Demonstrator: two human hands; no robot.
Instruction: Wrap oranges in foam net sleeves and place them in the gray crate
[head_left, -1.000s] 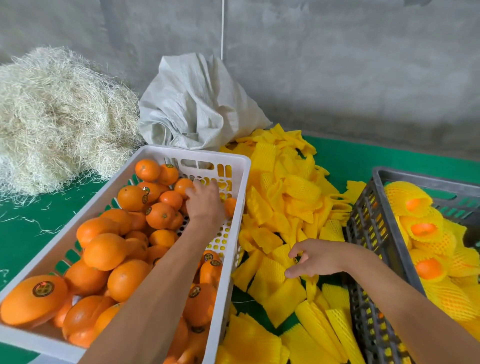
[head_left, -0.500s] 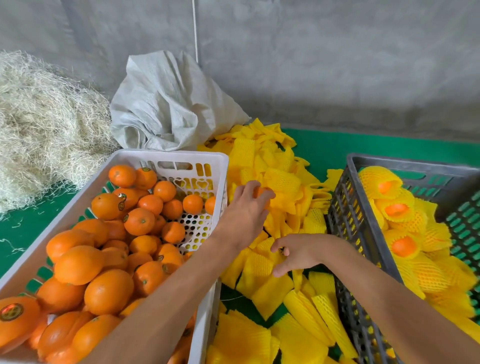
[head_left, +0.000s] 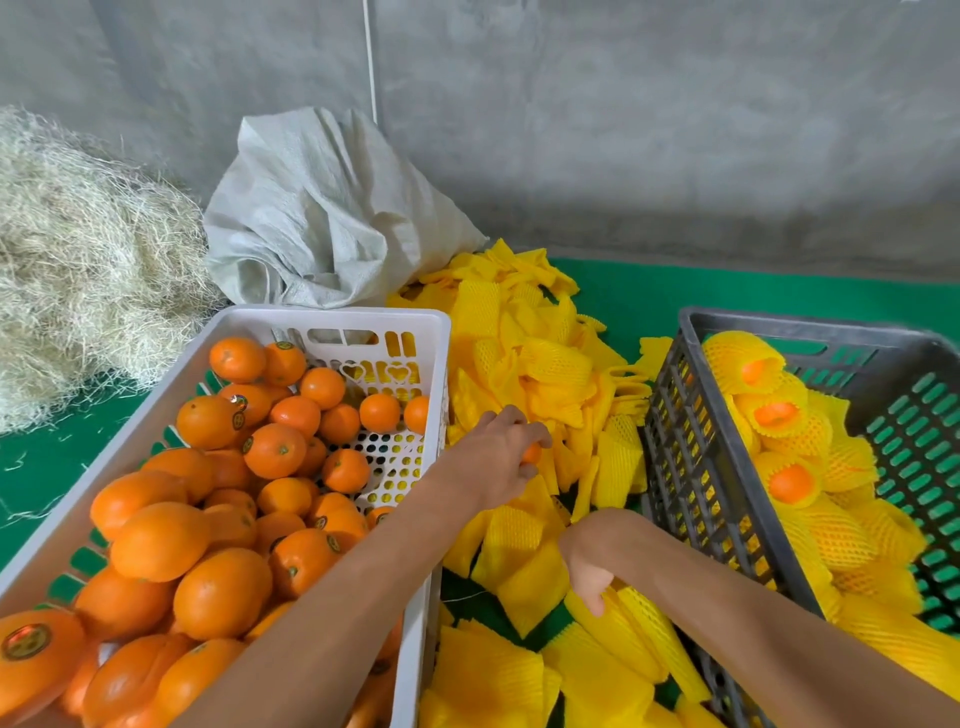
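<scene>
A white crate (head_left: 332, 322) on the left is heaped with bare oranges (head_left: 221, 592). My left hand (head_left: 498, 457) is out over the pile of yellow foam net sleeves (head_left: 540, 364) and grips a small orange (head_left: 532, 453), mostly hidden by its fingers. Lower down, my right hand (head_left: 589, 566) curls into the pile and pinches a yellow foam sleeve (head_left: 631, 623). The gray crate (head_left: 691, 457) on the right holds several oranges wrapped in yellow sleeves (head_left: 789, 483).
A grey woven sack (head_left: 322, 213) leans on the concrete wall behind the white crate. Pale straw (head_left: 78, 260) is piled at the far left. Green matting (head_left: 727, 296) covers the floor.
My left hand lifted an orange out of the white crate and carried it right, over the sleeve pile. My right hand dropped nearer to me and closed on a sleeve.
</scene>
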